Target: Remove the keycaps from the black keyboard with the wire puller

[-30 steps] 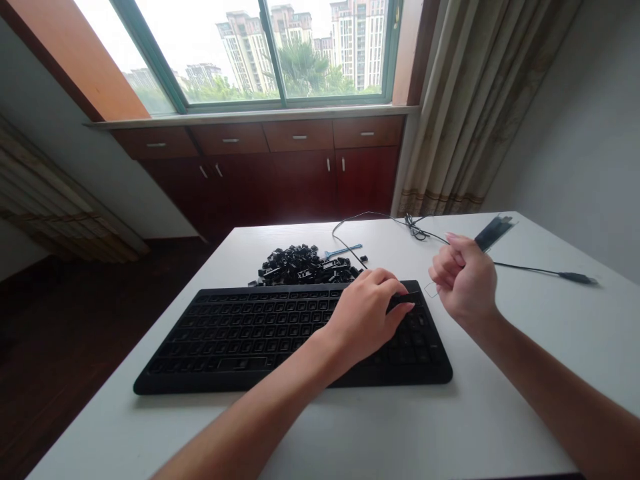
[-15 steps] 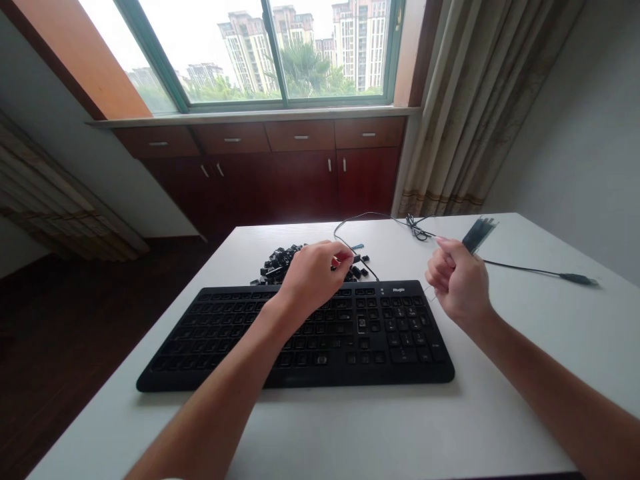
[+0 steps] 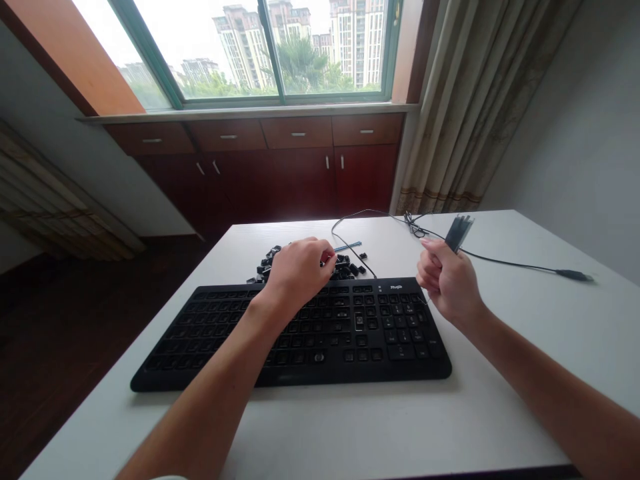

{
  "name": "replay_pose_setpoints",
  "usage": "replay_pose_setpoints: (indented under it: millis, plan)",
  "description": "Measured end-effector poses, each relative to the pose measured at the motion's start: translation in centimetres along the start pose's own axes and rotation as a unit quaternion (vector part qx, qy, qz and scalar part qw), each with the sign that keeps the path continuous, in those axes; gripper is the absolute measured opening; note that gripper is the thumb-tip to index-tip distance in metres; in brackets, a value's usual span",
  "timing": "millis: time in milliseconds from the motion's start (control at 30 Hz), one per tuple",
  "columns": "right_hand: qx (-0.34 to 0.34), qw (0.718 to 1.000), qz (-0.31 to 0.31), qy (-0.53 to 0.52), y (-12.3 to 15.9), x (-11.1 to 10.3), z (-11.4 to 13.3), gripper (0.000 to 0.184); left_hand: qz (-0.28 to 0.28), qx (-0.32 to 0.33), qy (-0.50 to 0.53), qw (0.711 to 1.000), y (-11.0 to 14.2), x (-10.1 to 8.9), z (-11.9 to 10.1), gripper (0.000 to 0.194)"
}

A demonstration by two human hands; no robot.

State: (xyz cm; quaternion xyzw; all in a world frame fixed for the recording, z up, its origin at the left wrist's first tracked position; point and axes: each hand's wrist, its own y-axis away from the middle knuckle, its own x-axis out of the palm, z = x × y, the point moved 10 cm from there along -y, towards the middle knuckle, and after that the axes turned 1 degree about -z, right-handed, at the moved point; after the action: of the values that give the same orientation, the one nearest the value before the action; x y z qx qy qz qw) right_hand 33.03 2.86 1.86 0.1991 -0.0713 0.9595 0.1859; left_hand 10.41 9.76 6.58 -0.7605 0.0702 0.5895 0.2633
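My left hand [image 3: 303, 267] reaches across the black keyboard [image 3: 295, 380] to a pile of loose black keycaps [image 3: 345, 268] behind it. Its thumb and fingertips are pinched together over the pile; whether a keycap is between them is hidden. My right hand [image 3: 453, 277], closed in a fist, hovers by the keyboard's upper right corner. In it is a keycap puller [image 3: 459, 233], its dark, tined end sticking up past the thumb and a thin wire showing below the fingers. Many key positions on the keyboard show bare sockets, while the number pad [image 3: 403, 327] carries caps.
A thin blue rod-like thing [image 3: 350, 246] lies behind the keycaps. The keyboard's black cable [image 3: 505, 262] runs along the back of the white table [image 3: 320, 433] to a plug [image 3: 574, 275] at the right. Cabinets [image 3: 280, 180] stand beyond, under a window.
My left hand has moved left and back over the pile; the keycap seen at its fingertips earlier no longer shows there. My right hand has shifted slightly left with the puller.
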Motion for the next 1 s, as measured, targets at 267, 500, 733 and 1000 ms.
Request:
replay_pose_setpoints:
  millis: [267,500,733,1000]
  plan:
    - [0.004,1.0,0.005,0.008,0.2,0.1,-0.1,0.05,-0.043,0.023,0.004,0.999,0.1,-0.9,-0.5,0.021]
    - [0.014,0.999,0.029,-0.001,0.3,0.5,-0.4,0.051,-0.042,0.155,0.137,0.977,1.8,-0.2,-6.0,0.019]
    - [0.06,0.998,0.022,-0.009,0.9,1.2,-1.1,0.05,0.049,0.272,0.187,0.943,6.9,2.7,-11.2,0.033]
    - [0.068,0.998,0.011,-0.012,1.1,1.3,-1.4,0.051,0.036,0.288,0.206,0.935,8.8,2.5,-12.0,0.04]
